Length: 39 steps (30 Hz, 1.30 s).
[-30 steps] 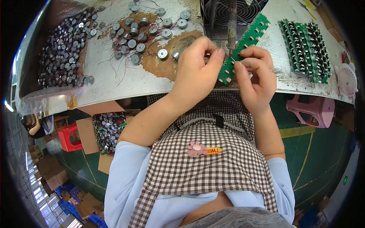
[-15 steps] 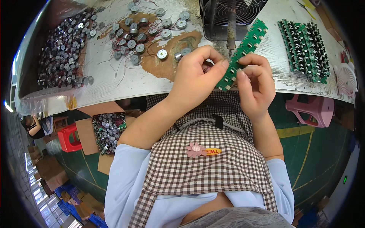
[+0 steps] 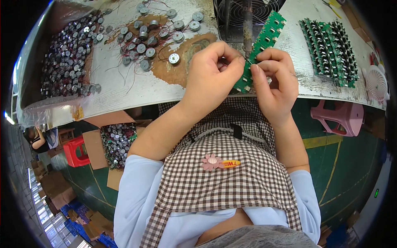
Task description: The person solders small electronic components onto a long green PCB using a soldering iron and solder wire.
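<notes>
A long green circuit board strip (image 3: 271, 31) with small white and dark parts slants across the table's near edge. My right hand (image 3: 276, 78) grips its right side, thumb and fingers closed near the middle of the strip. My left hand (image 3: 215, 74) is pinched closed at the board's left edge; whatever sits between its fingertips is too small or hidden to name. Right above those fingertips, the tip of an upright soldering iron (image 3: 247, 29) comes down to the board. Left of my left hand lies a small round motor (image 3: 174, 58) with a white face.
Several loose motors with red wires (image 3: 142, 39) lie at the back left, beside a heaped box of motors (image 3: 68, 58). A fan (image 3: 264, 10) stands behind the iron. Stacked circuit boards (image 3: 328, 53) and a small white fan (image 3: 375, 82) are at the right. A carton (image 3: 95, 144) stands below.
Both hands and the board have moved slightly up and left, bringing my left fingertips to the iron's tip. Motors that showed beside my left hand are now hidden by it.
</notes>
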Each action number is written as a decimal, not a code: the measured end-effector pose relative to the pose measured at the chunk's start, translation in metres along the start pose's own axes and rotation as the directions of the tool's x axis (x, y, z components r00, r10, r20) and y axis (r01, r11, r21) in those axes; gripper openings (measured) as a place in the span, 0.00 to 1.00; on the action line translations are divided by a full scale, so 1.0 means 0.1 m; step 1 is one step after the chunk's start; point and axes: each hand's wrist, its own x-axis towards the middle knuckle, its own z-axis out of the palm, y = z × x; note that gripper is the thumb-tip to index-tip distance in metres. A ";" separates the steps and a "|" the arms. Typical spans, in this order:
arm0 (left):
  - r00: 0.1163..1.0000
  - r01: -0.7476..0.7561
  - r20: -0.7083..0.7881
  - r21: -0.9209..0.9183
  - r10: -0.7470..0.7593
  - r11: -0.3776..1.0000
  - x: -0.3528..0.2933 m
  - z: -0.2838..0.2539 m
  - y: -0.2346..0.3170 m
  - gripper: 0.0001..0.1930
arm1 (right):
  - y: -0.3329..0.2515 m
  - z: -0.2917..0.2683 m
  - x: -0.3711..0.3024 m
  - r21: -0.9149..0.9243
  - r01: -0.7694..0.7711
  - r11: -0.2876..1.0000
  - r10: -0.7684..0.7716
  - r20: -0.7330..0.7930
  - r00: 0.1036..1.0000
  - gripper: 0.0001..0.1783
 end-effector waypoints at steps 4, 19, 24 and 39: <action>1.000 0.028 0.003 0.058 -0.028 0.998 -0.06 0.00 -0.01 0.04 | -0.01 0.00 -0.06 0.009 -0.006 1.000 0.005 0.032 0.999 0.06; 0.814 -0.411 -0.090 0.610 0.574 0.678 0.37 -0.70 0.18 0.11 | 0.09 -0.06 -0.14 0.258 -0.184 0.949 0.221 -0.121 0.968 0.03; 0.863 -0.345 0.134 0.861 0.487 0.374 0.66 -1.13 0.28 0.07 | 0.11 -0.04 -0.17 0.293 -0.241 0.925 0.275 -0.080 0.958 0.03; 0.912 -0.189 -0.227 0.505 0.341 0.842 0.70 -0.93 0.13 0.09 | 0.15 -0.04 -0.20 0.266 -0.259 0.929 0.287 -0.073 0.955 0.03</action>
